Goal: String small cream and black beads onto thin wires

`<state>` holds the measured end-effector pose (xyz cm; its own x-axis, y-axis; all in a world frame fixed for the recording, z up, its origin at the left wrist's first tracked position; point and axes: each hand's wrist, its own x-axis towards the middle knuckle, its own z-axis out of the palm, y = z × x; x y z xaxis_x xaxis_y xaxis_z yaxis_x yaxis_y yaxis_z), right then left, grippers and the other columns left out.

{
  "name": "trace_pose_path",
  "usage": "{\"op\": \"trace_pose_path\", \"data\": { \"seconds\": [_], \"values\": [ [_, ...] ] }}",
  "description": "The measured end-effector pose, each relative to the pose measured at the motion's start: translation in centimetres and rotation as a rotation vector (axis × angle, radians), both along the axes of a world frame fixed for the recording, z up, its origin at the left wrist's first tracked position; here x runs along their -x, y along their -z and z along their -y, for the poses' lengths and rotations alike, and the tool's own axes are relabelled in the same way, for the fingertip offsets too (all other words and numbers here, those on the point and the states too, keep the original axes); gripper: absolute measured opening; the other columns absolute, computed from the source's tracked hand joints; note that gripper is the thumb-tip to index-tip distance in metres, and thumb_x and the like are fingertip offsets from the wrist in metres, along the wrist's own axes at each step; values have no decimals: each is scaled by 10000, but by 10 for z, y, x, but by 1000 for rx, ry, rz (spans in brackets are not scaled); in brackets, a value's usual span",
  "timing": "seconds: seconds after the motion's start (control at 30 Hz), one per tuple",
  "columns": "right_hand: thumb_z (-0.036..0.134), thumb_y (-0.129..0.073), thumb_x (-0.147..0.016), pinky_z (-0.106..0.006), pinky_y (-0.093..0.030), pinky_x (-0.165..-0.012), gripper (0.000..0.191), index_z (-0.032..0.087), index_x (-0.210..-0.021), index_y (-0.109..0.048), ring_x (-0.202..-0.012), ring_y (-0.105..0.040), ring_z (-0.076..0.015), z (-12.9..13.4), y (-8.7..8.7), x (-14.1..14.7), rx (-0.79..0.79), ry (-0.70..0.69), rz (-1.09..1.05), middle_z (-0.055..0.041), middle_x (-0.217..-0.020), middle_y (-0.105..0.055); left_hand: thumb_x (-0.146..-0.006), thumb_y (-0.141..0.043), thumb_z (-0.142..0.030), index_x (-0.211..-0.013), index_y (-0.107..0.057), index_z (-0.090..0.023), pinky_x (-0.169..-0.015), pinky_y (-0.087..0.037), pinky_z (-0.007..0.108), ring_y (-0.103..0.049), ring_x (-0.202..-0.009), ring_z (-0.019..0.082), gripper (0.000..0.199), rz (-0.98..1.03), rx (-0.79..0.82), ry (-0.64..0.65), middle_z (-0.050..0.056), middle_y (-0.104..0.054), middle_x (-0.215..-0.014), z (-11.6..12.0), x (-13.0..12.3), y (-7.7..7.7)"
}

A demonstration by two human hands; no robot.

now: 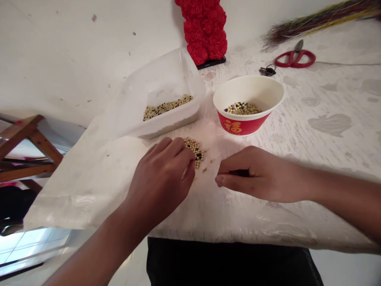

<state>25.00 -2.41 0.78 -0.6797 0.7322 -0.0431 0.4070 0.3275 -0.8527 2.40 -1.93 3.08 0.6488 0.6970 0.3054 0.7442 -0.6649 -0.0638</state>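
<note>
A small pile of beads [195, 150], mostly pale gold with some dark ones, lies loose on the table. My left hand [165, 171] is curled at the pile's near left side and covers part of it; its fingertips are hidden. To the right of the pile, my right hand [258, 173] rests with thumb and forefinger drawn together. Whatever may be in either hand's fingers cannot be made out. Behind the left hand stands a translucent plastic tub [131, 95] with many beads in it. A red and white paper bowl [253, 127], also with beads inside, is behind my right hand.
Red-handled scissors [294, 59] and a small dark metal item [268, 70] lie at the back right. Beyond them is a bundle of thin strands [315, 22]. A red rose decoration [205, 31] stands by the wall. A wooden frame [26, 147] is off the table's left edge.
</note>
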Motion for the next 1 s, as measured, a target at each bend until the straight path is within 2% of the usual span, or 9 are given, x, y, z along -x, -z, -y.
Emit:
{"op": "trace_pose_path", "data": {
  "seconds": [0.37,1.0],
  "values": [
    [285,-581,-946,-221,-293,-517,248,160,-732,-603,-553,-400,-73,1,0,-1,31,9,-32,54,-602,-446,-910,-587,-140,-902,-685,-187,-749,-490,349,-576,-822,190,109,108,115,23,30,-619,-845,7,23,6],
    [332,-577,-949,-225,-313,-507,253,162,-775,-646,-563,-384,-85,2,2,1,90,32,-47,36,-628,-462,-901,-622,-145,-916,-692,-207,-719,-469,333,-556,-787,169,95,94,118,19,11,-611,-805,5,56,7]
  ]
}}
